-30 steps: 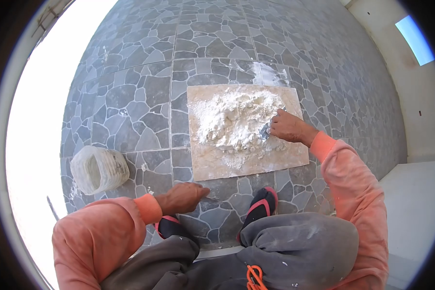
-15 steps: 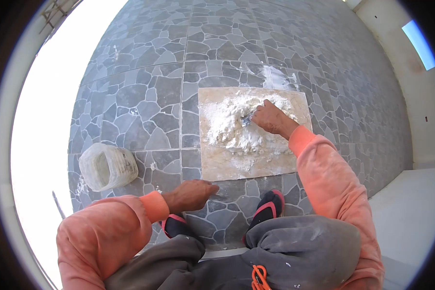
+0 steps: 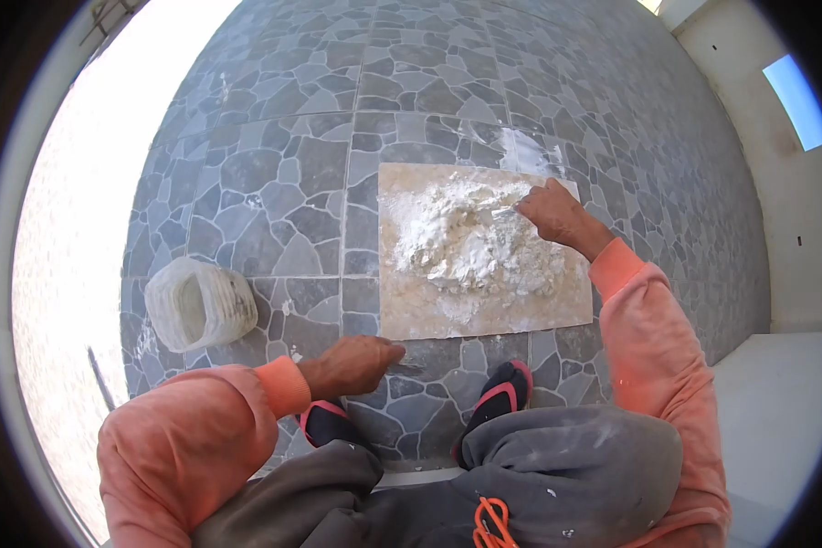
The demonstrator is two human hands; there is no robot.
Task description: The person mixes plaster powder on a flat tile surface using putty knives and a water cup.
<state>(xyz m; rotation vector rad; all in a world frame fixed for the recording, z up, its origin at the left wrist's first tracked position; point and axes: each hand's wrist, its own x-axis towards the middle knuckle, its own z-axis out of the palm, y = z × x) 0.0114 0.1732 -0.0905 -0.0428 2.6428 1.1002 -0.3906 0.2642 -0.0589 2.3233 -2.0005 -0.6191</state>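
A mound of white powder (image 3: 470, 247) lies on a flat beige board (image 3: 411, 315) on the floor. At the mound's upper right, my right hand (image 3: 553, 215) is closed around a putty knife (image 3: 504, 213); its blade is mostly hidden by the hand and the powder. Just off the board's near left corner is my left hand (image 3: 356, 363), its fingers curled closed. A thin grey shape shows by its fingertips, but I cannot make out what, if anything, it holds.
A whitish, cut-open plastic jug (image 3: 201, 306) stands on the stone-patterned tiles to the left. White smears (image 3: 530, 151) mark the floor beyond the board. My feet in flip-flops (image 3: 498, 397) are close to the board's near edge. A pale wall (image 3: 731, 91) rises at the right.
My right hand has moved right with the putty knife, from the middle of the mound toward its upper right side. My left hand has barely moved.
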